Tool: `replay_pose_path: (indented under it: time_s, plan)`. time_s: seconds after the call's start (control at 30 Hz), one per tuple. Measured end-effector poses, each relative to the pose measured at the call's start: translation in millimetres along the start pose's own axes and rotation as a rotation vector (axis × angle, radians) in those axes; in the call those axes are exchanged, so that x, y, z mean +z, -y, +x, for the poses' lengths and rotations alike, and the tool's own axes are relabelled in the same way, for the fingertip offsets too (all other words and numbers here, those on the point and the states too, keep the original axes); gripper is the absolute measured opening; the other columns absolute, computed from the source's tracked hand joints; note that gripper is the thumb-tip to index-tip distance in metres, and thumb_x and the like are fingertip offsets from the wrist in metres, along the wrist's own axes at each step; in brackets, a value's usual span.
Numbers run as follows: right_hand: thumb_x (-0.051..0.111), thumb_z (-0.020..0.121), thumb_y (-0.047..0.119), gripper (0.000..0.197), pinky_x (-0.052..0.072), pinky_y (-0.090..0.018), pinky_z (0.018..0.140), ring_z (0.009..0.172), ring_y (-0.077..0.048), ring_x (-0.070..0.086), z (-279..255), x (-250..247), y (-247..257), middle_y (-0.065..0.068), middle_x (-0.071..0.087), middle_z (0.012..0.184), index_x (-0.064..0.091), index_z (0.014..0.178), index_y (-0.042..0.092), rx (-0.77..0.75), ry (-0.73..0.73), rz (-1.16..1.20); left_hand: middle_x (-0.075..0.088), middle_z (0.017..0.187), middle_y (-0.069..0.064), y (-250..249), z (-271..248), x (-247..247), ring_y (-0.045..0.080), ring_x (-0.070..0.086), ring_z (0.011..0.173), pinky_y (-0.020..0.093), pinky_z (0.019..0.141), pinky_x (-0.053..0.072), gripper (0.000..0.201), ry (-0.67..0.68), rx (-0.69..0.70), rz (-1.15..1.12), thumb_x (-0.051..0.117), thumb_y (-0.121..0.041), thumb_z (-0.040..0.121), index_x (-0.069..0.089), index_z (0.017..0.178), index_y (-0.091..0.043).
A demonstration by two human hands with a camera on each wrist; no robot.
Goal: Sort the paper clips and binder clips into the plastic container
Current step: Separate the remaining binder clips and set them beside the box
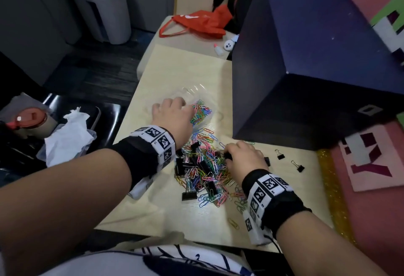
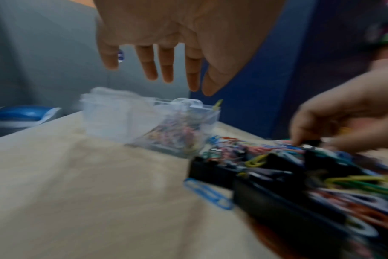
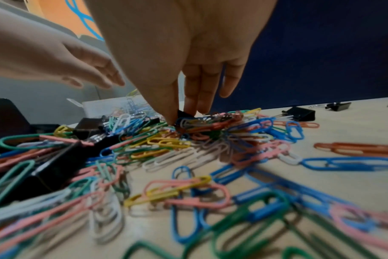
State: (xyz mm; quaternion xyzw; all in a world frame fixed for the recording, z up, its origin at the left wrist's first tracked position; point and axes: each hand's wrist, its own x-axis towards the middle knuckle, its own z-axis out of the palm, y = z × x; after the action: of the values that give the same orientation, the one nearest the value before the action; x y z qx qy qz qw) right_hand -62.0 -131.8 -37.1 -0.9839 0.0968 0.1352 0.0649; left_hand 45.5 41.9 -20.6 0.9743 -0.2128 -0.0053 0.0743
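A clear plastic container (image 1: 190, 91) stands mid-table, with colourful paper clips (image 1: 201, 112) in its right part. My left hand (image 1: 172, 109) hovers over it, fingers (image 2: 166, 70) straight and spread, holding nothing; the left wrist view shows the container (image 2: 126, 119) just below them. Nearer me lies a mixed pile (image 1: 203, 168) of coloured paper clips and black binder clips. At the pile's right edge, my right hand (image 1: 227, 155) pinches a black binder clip (image 3: 185, 113) between thumb and fingertips (image 3: 173, 117).
A big dark blue box (image 1: 306, 68) fills the table's right back, close to my right hand. Three small binder clips (image 1: 280, 154) lie loose right of the pile. A red bag (image 1: 196, 24) lies at the far end. Tissue (image 1: 67, 138) and a cup (image 1: 30, 122) sit off the left edge.
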Motion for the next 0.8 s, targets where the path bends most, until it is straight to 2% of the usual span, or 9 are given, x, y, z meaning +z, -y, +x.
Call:
replay_pose_path:
  time_s: [0.1, 0.2, 0.3, 0.4, 0.5, 0.67, 0.73, 0.8]
  plan:
    - [0.049, 0.09, 0.031, 0.025, 0.036, -0.037, 0.097, 0.115, -0.022, 0.048, -7.0, -1.7, -4.2, 0.003, 0.054, 0.117, 0.053, 0.115, 0.028, 0.048, -0.08, 0.12, 0.05, 0.123, 0.0, -24.1, -10.6, -2.6, 0.026, 0.04, 0.119, 0.045, 0.1, 0.03, 0.03, 0.058, 0.194, 0.045, 0.053, -0.027, 0.087, 0.057, 0.117, -0.028]
    - [0.051, 0.087, 0.03, 0.023, 0.043, -0.037, 0.092, 0.105, -0.022, 0.053, -14.5, -5.8, -15.7, 0.001, 0.056, 0.111, 0.056, 0.109, 0.025, 0.149, -0.227, 0.3, 0.055, 0.119, -0.002, -45.2, -16.0, 2.5, 0.025, 0.044, 0.118, 0.045, 0.098, 0.034, 0.027, 0.199, 0.302, 0.094, 0.05, -0.03, 0.091, 0.058, 0.117, -0.029]
    - [0.054, 0.087, 0.028, 0.023, 0.048, -0.036, 0.085, 0.097, -0.023, 0.057, -19.6, -10.8, -36.7, -0.001, 0.054, 0.111, 0.057, 0.109, 0.021, 0.296, -0.339, 0.424, 0.059, 0.115, 0.001, -61.8, -17.5, 9.7, 0.027, 0.051, 0.112, 0.044, 0.091, 0.041, 0.027, 0.278, 0.417, 0.161, 0.048, -0.025, 0.092, 0.058, 0.117, -0.024]
    - [0.056, 0.088, 0.028, 0.025, 0.045, -0.034, 0.083, 0.099, -0.024, 0.056, -24.8, -15.1, -62.9, -0.003, 0.052, 0.115, 0.054, 0.112, 0.019, 0.432, -0.328, 0.36, 0.057, 0.115, 0.003, -75.2, -14.1, 16.6, 0.029, 0.051, 0.11, 0.044, 0.086, 0.042, 0.03, 0.317, 0.451, 0.196, 0.05, -0.02, 0.092, 0.057, 0.121, -0.023]
    - [0.054, 0.09, 0.031, 0.027, 0.044, -0.034, 0.085, 0.102, -0.027, 0.056, -30.2, -15.5, -84.1, -0.005, 0.052, 0.117, 0.054, 0.115, 0.019, 0.508, -0.266, 0.268, 0.054, 0.118, 0.006, -85.9, -8.6, 19.8, 0.03, 0.05, 0.112, 0.045, 0.088, 0.041, 0.034, 0.379, 0.458, 0.222, 0.052, -0.018, 0.091, 0.055, 0.125, -0.023]
    - [0.047, 0.094, 0.025, 0.031, 0.044, -0.038, 0.088, 0.11, -0.031, 0.051, -37.2, -13.9, -102.8, -0.011, 0.05, 0.124, 0.052, 0.123, 0.015, 0.469, -0.194, 0.106, 0.057, 0.114, 0.007, -95.1, -3.4, 24.0, 0.032, 0.051, 0.111, 0.047, 0.092, 0.04, 0.034, 0.409, 0.439, 0.281, 0.052, -0.012, 0.088, 0.054, 0.122, -0.02]
    - [0.043, 0.096, 0.026, 0.033, 0.041, -0.037, 0.09, 0.116, -0.028, 0.047, -37.6, -13.6, -103.5, -0.008, 0.048, 0.128, 0.05, 0.128, 0.019, 0.395, -0.178, 0.059, 0.058, 0.115, 0.007, -97.8, -2.1, 24.8, 0.031, 0.05, 0.111, 0.046, 0.093, 0.039, 0.032, 0.408, 0.42, 0.289, 0.052, -0.013, 0.089, 0.053, 0.12, -0.019]
    - [0.043, 0.094, 0.017, 0.038, 0.04, -0.037, 0.095, 0.119, -0.024, 0.043, -34.6, -10.9, -101.4, -0.003, 0.046, 0.132, 0.048, 0.131, 0.025, 0.269, -0.11, 0.049, 0.058, 0.117, 0.006, -100.3, -0.5, 24.5, 0.03, 0.05, 0.113, 0.046, 0.094, 0.038, 0.031, 0.393, 0.383, 0.283, 0.053, -0.015, 0.089, 0.052, 0.12, -0.018]
